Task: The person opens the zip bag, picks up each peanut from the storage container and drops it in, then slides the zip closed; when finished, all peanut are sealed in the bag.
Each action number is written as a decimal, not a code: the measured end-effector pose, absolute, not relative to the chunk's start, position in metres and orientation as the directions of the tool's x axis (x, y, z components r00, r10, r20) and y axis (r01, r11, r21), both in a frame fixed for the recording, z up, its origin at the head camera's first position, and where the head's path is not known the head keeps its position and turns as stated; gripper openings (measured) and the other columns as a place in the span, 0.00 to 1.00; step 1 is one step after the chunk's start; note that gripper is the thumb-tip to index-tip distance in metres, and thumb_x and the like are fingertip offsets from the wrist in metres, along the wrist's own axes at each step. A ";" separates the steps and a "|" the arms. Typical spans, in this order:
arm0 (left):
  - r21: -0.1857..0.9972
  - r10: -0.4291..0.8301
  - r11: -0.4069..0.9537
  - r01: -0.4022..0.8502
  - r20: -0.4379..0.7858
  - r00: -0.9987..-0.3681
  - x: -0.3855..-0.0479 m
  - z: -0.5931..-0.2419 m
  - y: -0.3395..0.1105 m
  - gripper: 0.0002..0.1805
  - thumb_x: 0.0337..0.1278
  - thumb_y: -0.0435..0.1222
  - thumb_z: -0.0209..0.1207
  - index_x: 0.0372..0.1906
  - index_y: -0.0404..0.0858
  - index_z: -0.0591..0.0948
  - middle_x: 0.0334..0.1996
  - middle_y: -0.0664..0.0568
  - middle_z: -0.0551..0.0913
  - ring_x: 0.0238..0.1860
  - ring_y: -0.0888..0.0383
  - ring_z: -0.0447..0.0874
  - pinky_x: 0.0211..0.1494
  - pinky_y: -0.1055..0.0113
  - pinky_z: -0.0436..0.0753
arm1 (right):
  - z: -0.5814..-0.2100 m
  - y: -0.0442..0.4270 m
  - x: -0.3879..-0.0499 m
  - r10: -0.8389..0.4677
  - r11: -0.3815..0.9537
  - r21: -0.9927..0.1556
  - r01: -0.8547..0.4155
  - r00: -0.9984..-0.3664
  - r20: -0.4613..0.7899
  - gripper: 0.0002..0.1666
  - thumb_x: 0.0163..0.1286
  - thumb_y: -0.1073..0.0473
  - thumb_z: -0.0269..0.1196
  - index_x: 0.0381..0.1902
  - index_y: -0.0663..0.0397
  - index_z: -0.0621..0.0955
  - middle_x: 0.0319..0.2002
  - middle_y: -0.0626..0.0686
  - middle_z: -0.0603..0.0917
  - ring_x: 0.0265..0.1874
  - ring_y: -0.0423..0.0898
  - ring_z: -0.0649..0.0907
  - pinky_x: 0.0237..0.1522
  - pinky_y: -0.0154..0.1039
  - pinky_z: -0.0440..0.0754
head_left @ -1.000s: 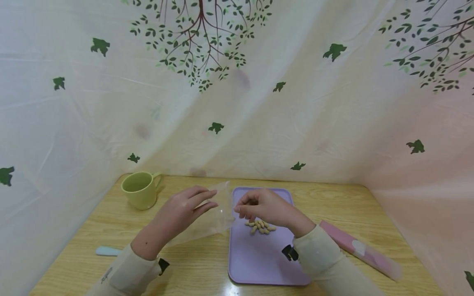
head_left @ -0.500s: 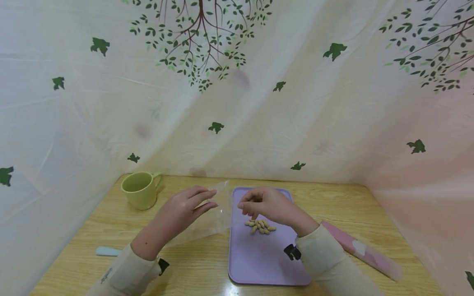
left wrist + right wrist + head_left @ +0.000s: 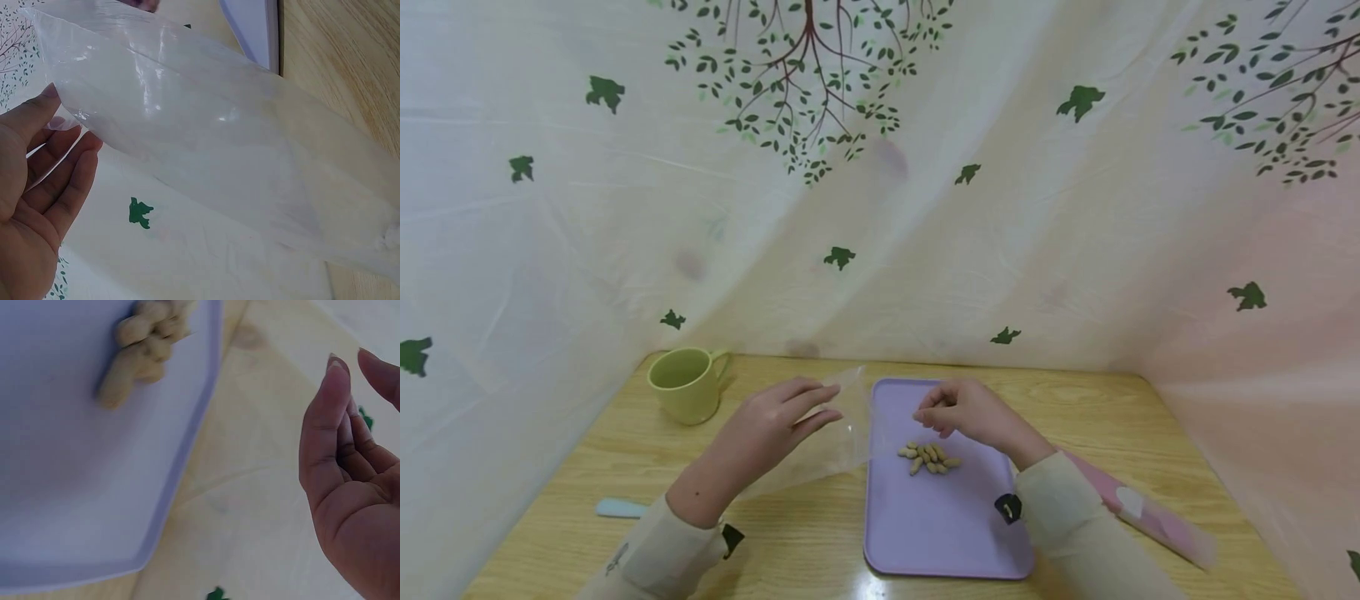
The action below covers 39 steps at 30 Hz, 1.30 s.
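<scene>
My left hand pinches a clear plastic bag by its rim, thumb on one side and fingers on the other. The bag slants down toward the tabletop; a whitish lump by its lower end is too unclear to name. Over the purple tray hovers my right hand, with fingers loosely bent. In the right wrist view, thumb and fingers stand apart and nothing shows between them. Below that hand, several unshelled peanuts lie in a small pile on the tray.
At the back left of the wooden table stands a yellow-green mug. A pale blue handle pokes out beside the left forearm. Right of the tray lies a long pink packet, partly behind the right sleeve. A printed curtain encloses the table.
My right hand has moved right, away from the bag's mouth, and is over the far part of the tray. The left hand and the bag have stayed in place.
</scene>
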<state>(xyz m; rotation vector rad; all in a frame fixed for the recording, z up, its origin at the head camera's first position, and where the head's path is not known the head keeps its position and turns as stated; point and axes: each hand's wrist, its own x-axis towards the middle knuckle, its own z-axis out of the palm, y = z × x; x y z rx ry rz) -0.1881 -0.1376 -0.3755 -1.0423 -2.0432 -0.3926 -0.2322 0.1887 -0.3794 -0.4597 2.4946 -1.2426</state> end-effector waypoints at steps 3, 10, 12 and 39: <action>-0.080 0.541 0.618 0.782 0.766 -0.349 -0.188 -0.375 -0.138 0.22 0.56 0.40 0.77 0.54 0.36 0.91 0.40 0.49 0.92 0.36 0.59 0.92 0.39 0.68 0.93 | -0.393 0.194 -0.240 -0.387 0.609 -0.786 -0.108 -0.905 -0.176 0.12 0.72 0.50 0.73 0.43 0.52 0.90 0.40 0.55 0.92 0.35 0.45 0.88 0.46 0.50 0.92; -0.070 0.544 0.610 0.789 0.761 -0.354 -0.188 -0.375 -0.136 0.23 0.52 0.39 0.79 0.54 0.36 0.91 0.40 0.49 0.92 0.35 0.59 0.92 0.39 0.69 0.92 | -0.418 0.206 -0.250 -0.361 0.702 -0.704 -0.106 -0.905 -0.225 0.08 0.68 0.56 0.74 0.38 0.55 0.89 0.29 0.51 0.88 0.29 0.41 0.81 0.32 0.36 0.80; -0.068 0.545 0.611 0.789 0.759 -0.357 -0.187 -0.375 -0.136 0.23 0.51 0.38 0.79 0.53 0.36 0.91 0.40 0.49 0.92 0.35 0.59 0.92 0.39 0.69 0.92 | -0.421 0.207 -0.251 -0.363 0.715 -0.690 -0.109 -0.902 -0.233 0.07 0.68 0.58 0.74 0.37 0.56 0.89 0.27 0.50 0.86 0.27 0.41 0.79 0.30 0.34 0.75; -0.070 0.552 0.598 0.798 0.758 -0.347 -0.186 -0.376 -0.135 0.21 0.55 0.39 0.78 0.53 0.35 0.91 0.41 0.49 0.92 0.36 0.59 0.93 0.39 0.70 0.92 | -0.429 0.195 -0.245 -0.366 0.794 -0.597 -0.116 -0.875 -0.317 0.13 0.67 0.56 0.76 0.27 0.53 0.85 0.25 0.48 0.85 0.25 0.41 0.82 0.28 0.32 0.79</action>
